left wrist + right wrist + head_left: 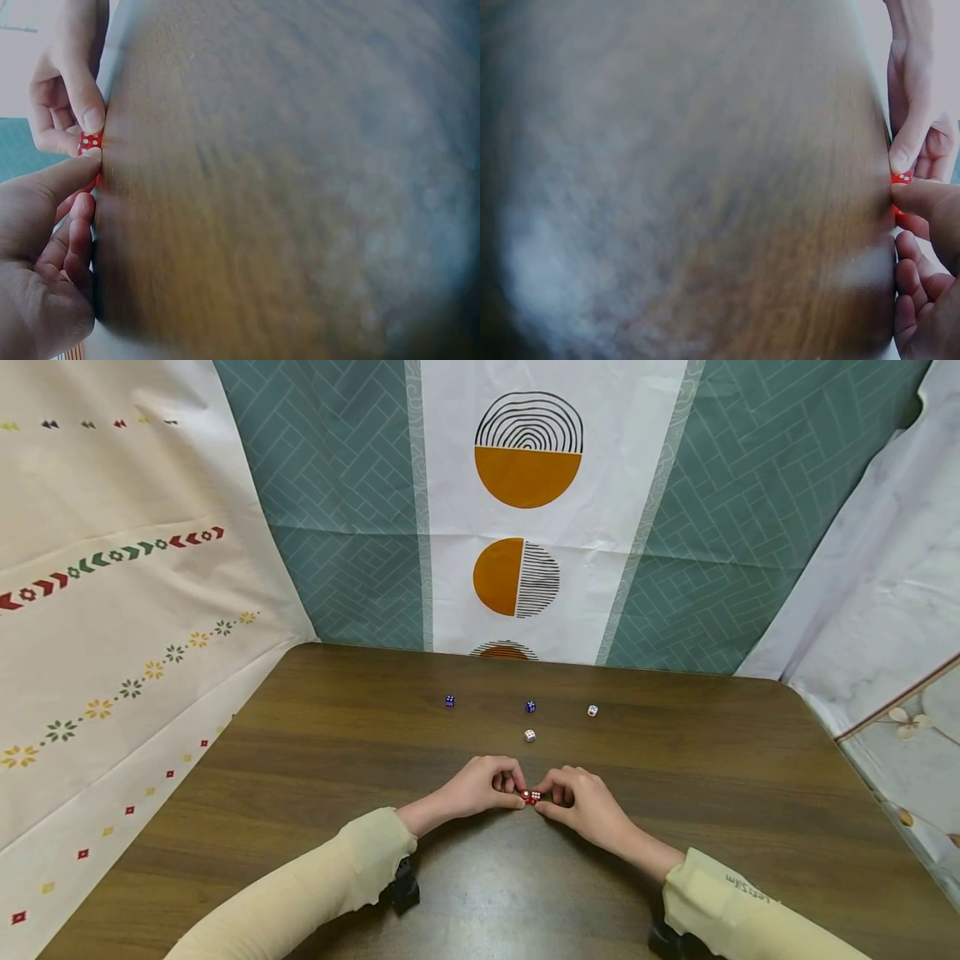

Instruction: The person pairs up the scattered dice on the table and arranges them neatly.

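Observation:
Two red dice with white pips sit side by side on the brown table between my fingertips. The left red die is pinched between thumb and forefinger of my left hand. My right hand pinches the right red die in the same manner, from the other side. In the left wrist view, red pips-marked faces show between the two thumbs; fingers cover much of both dice. The right wrist view gives only a sliver of red between the thumbs.
Beyond the hands lie two blue dice, one at the left and one nearer the middle. A white die lies in front of the middle blue one, and another white die is farther right. Patterned cloths hang behind the table.

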Demonstrator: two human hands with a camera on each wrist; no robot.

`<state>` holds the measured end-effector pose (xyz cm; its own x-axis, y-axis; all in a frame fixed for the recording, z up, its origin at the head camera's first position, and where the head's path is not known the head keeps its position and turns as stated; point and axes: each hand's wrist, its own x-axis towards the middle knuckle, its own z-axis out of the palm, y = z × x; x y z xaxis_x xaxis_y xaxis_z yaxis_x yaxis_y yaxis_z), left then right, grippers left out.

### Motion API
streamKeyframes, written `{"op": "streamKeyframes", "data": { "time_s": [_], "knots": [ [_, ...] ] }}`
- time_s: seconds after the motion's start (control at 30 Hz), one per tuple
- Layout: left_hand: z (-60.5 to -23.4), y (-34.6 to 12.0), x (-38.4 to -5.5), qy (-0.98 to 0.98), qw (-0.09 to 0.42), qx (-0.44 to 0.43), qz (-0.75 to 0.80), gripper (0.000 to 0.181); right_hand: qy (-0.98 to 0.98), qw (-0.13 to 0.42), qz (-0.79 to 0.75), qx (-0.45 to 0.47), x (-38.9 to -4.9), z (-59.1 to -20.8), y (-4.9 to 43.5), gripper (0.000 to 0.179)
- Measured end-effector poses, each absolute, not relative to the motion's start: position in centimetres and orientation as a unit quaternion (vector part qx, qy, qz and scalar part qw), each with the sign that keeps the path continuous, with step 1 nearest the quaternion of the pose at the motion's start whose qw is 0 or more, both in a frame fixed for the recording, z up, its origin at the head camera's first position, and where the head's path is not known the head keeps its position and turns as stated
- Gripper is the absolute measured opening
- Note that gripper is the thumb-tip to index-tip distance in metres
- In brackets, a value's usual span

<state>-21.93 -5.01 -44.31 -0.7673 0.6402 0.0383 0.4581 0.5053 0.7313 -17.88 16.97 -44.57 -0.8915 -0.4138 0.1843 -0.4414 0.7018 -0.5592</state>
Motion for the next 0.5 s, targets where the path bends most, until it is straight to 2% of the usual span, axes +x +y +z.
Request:
{"op": "streamKeyframes", "data": {
  "time_s": [0.5],
  "knots": [
    [-44.57,-5.12,-21.97,0.855,0.110,0.331,0.385,0.012,-0.920,0.026,0.313,0.234,-17.88,-44.56,16.94,0.010]
  ]
}}
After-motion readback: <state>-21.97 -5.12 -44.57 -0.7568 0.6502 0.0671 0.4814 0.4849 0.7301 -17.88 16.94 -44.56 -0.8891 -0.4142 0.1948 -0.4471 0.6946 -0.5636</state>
